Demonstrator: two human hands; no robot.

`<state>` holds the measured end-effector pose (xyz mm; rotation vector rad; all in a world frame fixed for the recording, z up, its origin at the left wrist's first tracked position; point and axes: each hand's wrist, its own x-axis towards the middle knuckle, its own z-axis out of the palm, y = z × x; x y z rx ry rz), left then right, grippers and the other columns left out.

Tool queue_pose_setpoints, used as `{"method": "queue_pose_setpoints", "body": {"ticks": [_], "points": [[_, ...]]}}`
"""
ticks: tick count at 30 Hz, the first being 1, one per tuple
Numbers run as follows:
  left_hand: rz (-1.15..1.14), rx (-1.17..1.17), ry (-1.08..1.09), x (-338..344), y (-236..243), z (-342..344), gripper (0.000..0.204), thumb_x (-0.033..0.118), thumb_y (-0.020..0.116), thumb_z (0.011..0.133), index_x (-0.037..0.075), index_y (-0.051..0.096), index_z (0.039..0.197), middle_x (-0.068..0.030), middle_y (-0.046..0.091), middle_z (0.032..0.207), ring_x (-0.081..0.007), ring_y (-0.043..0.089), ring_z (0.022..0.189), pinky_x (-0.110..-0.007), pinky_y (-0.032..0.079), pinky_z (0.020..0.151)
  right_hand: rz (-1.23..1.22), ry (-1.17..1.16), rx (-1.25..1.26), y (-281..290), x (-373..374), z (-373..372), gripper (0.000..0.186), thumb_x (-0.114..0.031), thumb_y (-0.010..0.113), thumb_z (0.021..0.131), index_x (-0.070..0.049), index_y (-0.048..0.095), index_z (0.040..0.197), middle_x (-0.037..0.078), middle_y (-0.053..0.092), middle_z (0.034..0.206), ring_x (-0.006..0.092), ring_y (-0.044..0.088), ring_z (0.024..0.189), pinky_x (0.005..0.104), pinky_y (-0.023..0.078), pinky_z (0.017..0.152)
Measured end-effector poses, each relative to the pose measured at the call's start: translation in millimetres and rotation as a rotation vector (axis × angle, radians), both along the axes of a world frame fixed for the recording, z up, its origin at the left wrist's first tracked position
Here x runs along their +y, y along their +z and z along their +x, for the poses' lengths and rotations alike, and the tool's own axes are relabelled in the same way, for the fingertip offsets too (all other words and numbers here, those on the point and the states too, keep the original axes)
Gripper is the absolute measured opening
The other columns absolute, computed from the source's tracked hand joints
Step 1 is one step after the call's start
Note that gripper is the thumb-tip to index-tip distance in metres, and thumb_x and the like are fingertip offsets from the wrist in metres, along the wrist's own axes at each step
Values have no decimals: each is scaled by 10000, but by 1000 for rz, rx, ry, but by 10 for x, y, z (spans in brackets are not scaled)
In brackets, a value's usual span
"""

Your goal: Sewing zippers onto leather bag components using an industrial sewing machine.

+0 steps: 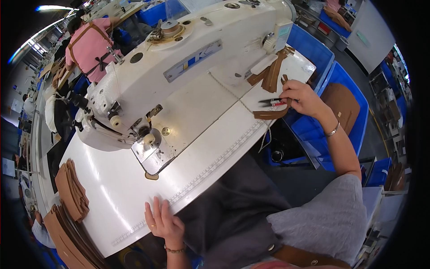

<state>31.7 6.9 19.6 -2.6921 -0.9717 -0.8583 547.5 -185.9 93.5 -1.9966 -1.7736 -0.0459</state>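
At the right end of the white sewing table [201, 148], my right hand [302, 97] is closed on a narrow brown strip [268, 115], whose free end curves left across the tabletop. Small thread snips [272, 102], dark with red, lie right by its fingertips; I cannot tell whether the hand also grips them. My left hand [165, 223] is open at the table's front edge, fingers apart, with nothing in it. Between and beyond the hands stands a white sewing machine [197, 49], its needle area [148, 136] away from both hands.
A bundle of brown strips [271, 77] lies beyond my right hand. Stacked brown pieces [71, 190] and longer ones [67, 242] sit at left. Blue bins [365, 112] stand right of the table, one holding a brown panel [340, 107]. A person in pink [89, 47] works at far left.
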Motion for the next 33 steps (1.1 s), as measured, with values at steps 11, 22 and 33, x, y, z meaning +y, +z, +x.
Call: {"method": "queue_pose_setpoints", "body": {"ticks": [11,22,33], "points": [[-5,29,25,-16,32,-24,408,124,454,915,45,739,1196,-171,697,1360,-468,586,1330,-533,467,1105,311,-23,-325,123,203,76,249,88,726,743,-10,707,972,150,706,1099,336,712,966,382,580,810],[-386,62,-52,294,558,179,460,107,700,898,73,648,1354,-115,607,1484,-363,525,1420,-561,354,1188,403,708,-135,278,1026,-1731,344,-79,809,809,-11,704,1130,186,723,1214,271,752,907,366,633,737],[-201,347,-33,1651,474,1053,408,285,570,1032,113,632,1396,-133,564,1496,-387,512,1373,-660,389,1089,277,754,-93,-256,1625,-2130,366,-95,690,810,3,721,1161,139,701,1219,259,716,948,349,609,778]]}}
